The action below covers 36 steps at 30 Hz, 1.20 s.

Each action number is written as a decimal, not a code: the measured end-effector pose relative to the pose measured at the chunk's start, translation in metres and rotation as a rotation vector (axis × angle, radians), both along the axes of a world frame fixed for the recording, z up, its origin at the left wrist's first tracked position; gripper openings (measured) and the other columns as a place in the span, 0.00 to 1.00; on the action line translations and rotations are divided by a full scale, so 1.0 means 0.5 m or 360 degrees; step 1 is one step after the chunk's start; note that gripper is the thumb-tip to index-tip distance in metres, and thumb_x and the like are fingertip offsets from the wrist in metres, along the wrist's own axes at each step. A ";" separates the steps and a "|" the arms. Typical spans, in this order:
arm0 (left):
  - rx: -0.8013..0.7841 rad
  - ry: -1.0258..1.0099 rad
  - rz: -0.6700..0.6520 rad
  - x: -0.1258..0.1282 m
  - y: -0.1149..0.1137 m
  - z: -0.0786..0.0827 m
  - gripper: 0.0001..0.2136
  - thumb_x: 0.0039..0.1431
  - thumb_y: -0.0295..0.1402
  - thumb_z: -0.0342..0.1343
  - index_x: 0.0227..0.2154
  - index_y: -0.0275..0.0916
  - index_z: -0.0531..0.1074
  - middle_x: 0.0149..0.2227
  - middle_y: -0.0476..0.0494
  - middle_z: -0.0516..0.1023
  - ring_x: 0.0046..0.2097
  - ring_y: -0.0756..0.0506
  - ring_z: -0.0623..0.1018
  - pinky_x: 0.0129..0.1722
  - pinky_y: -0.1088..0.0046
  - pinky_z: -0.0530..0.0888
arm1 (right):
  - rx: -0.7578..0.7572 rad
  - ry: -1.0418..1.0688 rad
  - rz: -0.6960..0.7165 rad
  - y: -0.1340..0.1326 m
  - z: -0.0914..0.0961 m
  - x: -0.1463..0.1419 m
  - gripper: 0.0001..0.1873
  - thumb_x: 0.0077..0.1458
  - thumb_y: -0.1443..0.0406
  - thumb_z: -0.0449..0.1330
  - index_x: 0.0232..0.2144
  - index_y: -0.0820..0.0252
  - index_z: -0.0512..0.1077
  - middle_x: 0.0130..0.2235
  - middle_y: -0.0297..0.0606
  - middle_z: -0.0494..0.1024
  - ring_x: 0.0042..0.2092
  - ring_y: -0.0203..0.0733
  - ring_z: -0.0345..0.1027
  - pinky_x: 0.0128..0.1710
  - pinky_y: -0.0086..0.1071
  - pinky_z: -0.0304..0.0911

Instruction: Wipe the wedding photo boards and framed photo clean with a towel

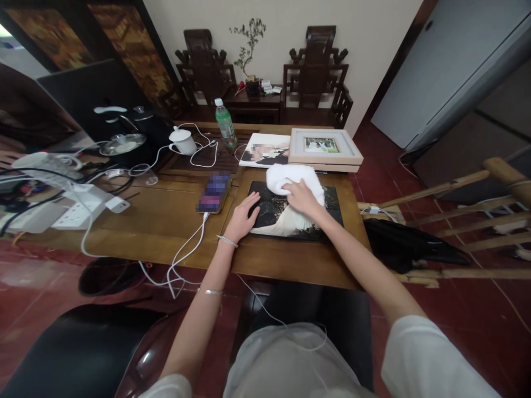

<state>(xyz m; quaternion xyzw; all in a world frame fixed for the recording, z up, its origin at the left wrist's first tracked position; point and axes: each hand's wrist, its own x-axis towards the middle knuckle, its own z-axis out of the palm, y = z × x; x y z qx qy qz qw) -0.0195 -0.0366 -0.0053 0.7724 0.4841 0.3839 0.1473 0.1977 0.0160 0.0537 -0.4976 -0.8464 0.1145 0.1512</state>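
The left hand lies open and flat, fingers slightly spread, on the left edge of a dark glossy rectangular photo panel. The panel rests flat on the brown wooden table, close to its near edge. The right hand presses palm-down on a crumpled white cloth, its fingers curled onto the fabric, at the panel's far side (the cloth hides that upper edge). Just left of the panel lies a dark smartphone with a white charging cable trailing off the table's front. Beyond the cloth sit a pale wooden picture frame and, touching it on the left, an unframed photo print.
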 end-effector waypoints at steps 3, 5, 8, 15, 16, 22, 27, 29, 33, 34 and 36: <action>0.0001 -0.0004 -0.0001 0.000 0.000 0.000 0.17 0.64 0.35 0.47 0.53 0.35 0.69 0.58 0.36 0.69 0.63 0.40 0.65 0.63 0.56 0.62 | 0.0038 -0.0069 -0.0089 -0.014 -0.007 0.080 0.28 0.48 0.78 0.47 0.49 0.64 0.73 0.57 0.48 0.70 0.63 0.52 0.56 0.62 0.56 0.43; -0.0002 -0.0010 -0.0004 0.000 0.000 0.000 0.17 0.64 0.35 0.47 0.53 0.34 0.70 0.58 0.35 0.70 0.63 0.40 0.65 0.63 0.56 0.62 | 0.0069 -0.0119 -0.0137 -0.031 -0.012 0.126 0.27 0.48 0.78 0.46 0.48 0.67 0.73 0.58 0.54 0.68 0.64 0.55 0.53 0.61 0.60 0.43; -0.0008 -0.0013 0.0000 0.000 0.002 -0.002 0.17 0.64 0.35 0.47 0.52 0.34 0.70 0.58 0.34 0.70 0.63 0.39 0.65 0.63 0.55 0.62 | 0.0160 -0.0229 -0.0149 -0.084 -0.025 0.170 0.26 0.47 0.79 0.46 0.47 0.69 0.72 0.60 0.57 0.64 0.66 0.59 0.47 0.59 0.66 0.42; 0.0010 0.0004 0.0004 0.001 0.002 -0.004 0.17 0.65 0.35 0.47 0.52 0.34 0.70 0.58 0.34 0.70 0.63 0.40 0.65 0.63 0.55 0.62 | 0.0208 -0.0205 0.0198 -0.290 -0.036 0.181 0.23 0.43 0.80 0.46 0.35 0.62 0.75 0.63 0.44 0.62 0.67 0.62 0.41 0.58 0.72 0.40; 0.0009 0.0005 0.0005 0.001 0.001 -0.003 0.17 0.65 0.35 0.47 0.52 0.34 0.70 0.58 0.34 0.70 0.63 0.40 0.65 0.63 0.55 0.62 | 0.0181 -0.0199 0.0252 -0.309 -0.033 0.180 0.23 0.42 0.81 0.46 0.34 0.62 0.75 0.63 0.43 0.62 0.67 0.61 0.41 0.58 0.72 0.40; 0.0001 -0.0012 0.0005 0.000 0.001 -0.003 0.17 0.64 0.35 0.47 0.52 0.35 0.70 0.58 0.35 0.70 0.63 0.40 0.65 0.63 0.55 0.62 | 0.0019 -0.0223 0.0375 -0.271 -0.010 0.192 0.25 0.41 0.80 0.46 0.37 0.61 0.74 0.63 0.44 0.62 0.67 0.56 0.43 0.61 0.66 0.42; 0.0007 -0.0011 0.0010 -0.001 0.002 -0.004 0.17 0.64 0.36 0.47 0.52 0.35 0.70 0.58 0.35 0.70 0.62 0.41 0.66 0.62 0.55 0.62 | 0.0094 -0.0258 0.0155 -0.118 -0.018 0.208 0.27 0.44 0.79 0.46 0.45 0.66 0.73 0.61 0.54 0.64 0.66 0.55 0.47 0.62 0.64 0.42; 0.0013 -0.0014 0.0008 -0.001 0.002 -0.003 0.17 0.64 0.35 0.47 0.52 0.35 0.70 0.58 0.35 0.70 0.62 0.41 0.66 0.62 0.55 0.62 | 0.0140 -0.0263 0.0045 -0.068 -0.025 0.212 0.28 0.45 0.79 0.46 0.48 0.69 0.71 0.60 0.58 0.65 0.66 0.56 0.47 0.61 0.64 0.43; 0.0001 -0.0020 0.0002 0.000 0.001 -0.001 0.17 0.64 0.35 0.47 0.52 0.35 0.70 0.58 0.34 0.70 0.62 0.41 0.66 0.63 0.56 0.62 | 0.0204 -0.0286 -0.0078 -0.043 -0.038 0.211 0.29 0.46 0.79 0.46 0.50 0.69 0.69 0.61 0.58 0.63 0.67 0.59 0.44 0.58 0.68 0.44; -0.0006 -0.0020 0.0000 0.000 0.001 0.000 0.17 0.64 0.35 0.47 0.52 0.35 0.70 0.58 0.35 0.70 0.62 0.40 0.66 0.63 0.55 0.62 | 0.0218 -0.0291 -0.0070 -0.055 -0.041 0.209 0.29 0.46 0.79 0.46 0.50 0.68 0.70 0.62 0.55 0.63 0.67 0.59 0.43 0.58 0.69 0.44; -0.0013 -0.0014 0.0000 0.001 0.001 0.001 0.17 0.64 0.35 0.47 0.52 0.36 0.70 0.58 0.36 0.70 0.63 0.40 0.65 0.63 0.54 0.62 | 0.0242 -0.0289 -0.0029 -0.098 -0.044 0.203 0.28 0.45 0.79 0.47 0.48 0.65 0.71 0.63 0.51 0.61 0.67 0.60 0.42 0.58 0.71 0.42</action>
